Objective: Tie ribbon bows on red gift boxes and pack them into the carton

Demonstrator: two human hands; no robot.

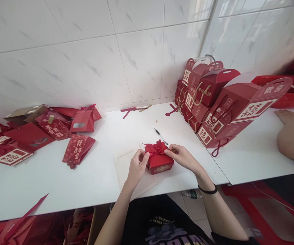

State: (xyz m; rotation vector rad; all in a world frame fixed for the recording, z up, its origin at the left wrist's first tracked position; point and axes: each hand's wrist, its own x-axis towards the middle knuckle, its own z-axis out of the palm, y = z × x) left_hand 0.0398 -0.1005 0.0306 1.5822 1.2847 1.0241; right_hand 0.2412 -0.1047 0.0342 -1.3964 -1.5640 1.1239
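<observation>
A small red gift box (pixel 161 164) stands on the white table in front of me, a gold pattern on its near side. On its top sits a red ribbon bow (pixel 158 147). My left hand (pixel 138 162) is closed at the bow's left side, thumb and finger pinching the ribbon. From the right, my right hand (pixel 181 156) pinches the ribbon too, its thumb against the bow. Lined paper (pixel 127 161) lies partly under the box and my left hand. Just beyond the box is a pen (pixel 161 136).
Stacked red gift boxes (pixel 213 112) with handles rise at the right. Several finished-looking boxes (pixel 44 127) lie in a pile at the left, one patterned box (pixel 77 149) apart from them. Ribbon strips (pixel 131 110) lie by the wall. Another person's arm (pixel 292 132) rests at far right.
</observation>
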